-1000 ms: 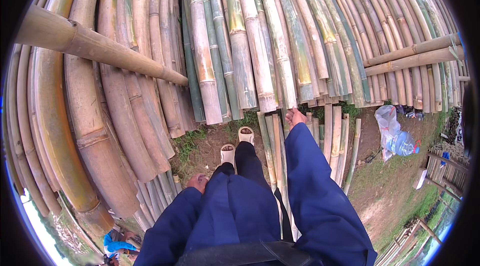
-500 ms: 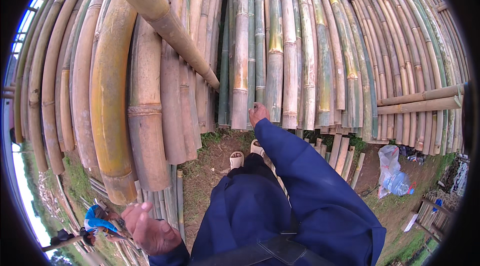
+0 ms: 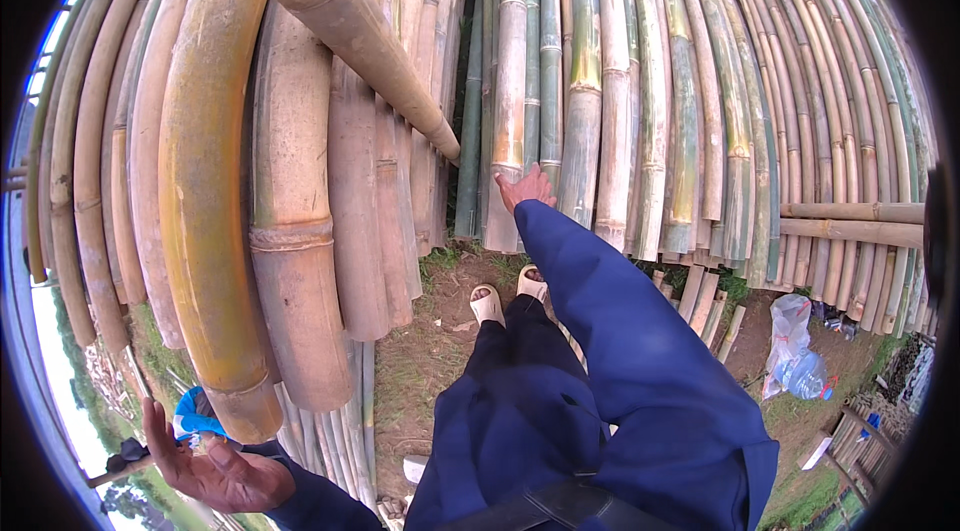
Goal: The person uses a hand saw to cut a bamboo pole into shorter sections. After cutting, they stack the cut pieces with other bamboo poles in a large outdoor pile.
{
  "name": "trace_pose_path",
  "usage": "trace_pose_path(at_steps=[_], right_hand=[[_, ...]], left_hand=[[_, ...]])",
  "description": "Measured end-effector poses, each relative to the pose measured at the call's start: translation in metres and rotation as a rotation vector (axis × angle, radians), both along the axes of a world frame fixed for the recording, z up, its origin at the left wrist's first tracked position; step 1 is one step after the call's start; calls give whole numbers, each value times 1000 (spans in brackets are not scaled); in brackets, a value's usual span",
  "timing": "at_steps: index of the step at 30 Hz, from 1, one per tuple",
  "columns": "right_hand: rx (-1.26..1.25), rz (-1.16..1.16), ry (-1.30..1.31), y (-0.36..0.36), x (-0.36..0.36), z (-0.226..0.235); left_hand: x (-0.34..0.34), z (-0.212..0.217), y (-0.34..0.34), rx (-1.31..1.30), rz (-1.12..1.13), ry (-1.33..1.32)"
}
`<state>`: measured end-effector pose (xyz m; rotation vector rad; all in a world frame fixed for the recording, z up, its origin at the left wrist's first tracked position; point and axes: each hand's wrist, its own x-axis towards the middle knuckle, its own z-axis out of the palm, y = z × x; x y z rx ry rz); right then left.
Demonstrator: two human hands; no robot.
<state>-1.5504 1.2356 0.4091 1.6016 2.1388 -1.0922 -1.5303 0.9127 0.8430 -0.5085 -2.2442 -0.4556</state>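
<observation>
My right hand [image 3: 527, 187] reaches forward over the bamboo stack, fingers apart, its palm side down. The fingers lie at a pale brown bamboo pole [image 3: 509, 91], a little above its cut end, and seem to touch it. Green bamboo poles [image 3: 549, 71] lie just right of that one. Off to the lower left, my left hand [image 3: 215, 461] is raised with nothing in it, its fingers spread. It is close below the cut end of a thick yellow-brown bamboo pole [image 3: 215, 181]. Beside that pole lies a thick tan bamboo pole [image 3: 295, 311].
A slanting bamboo post [image 3: 385, 51] stands between the two stacks. Two crosswise poles [image 3: 850, 231] jut out at the right. A water bottle [image 3: 803, 374] and plastic bag [image 3: 788, 321] lie on the ground. A person in blue [image 3: 197, 414] is partly hidden behind my left hand.
My right hand has moved from the pole's cut end farther up it, and its fingers have opened out. My left hand has shifted left with fingers spreading. The view has shifted slightly.
</observation>
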Motion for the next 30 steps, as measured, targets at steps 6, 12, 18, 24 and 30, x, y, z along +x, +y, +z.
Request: trace_pose_path(at_steps=[6,12,18,24,30], right_hand=[[43,54,22,22,-39,-3],[28,82,-23,33,-53,-21],[47,97,-28,14,-52,-42],[75,90,-76,11,-66,-45],[-15,22,-92,17,-68,-28]], left_hand=[[-24,-19,-20,130,-69,40],[-20,-23,-8,124,27,-59],[-22,-22,6,273,15,-76],[-22,-24,7,261,47,-50],[-20,-22,-2,179,123,-85]])
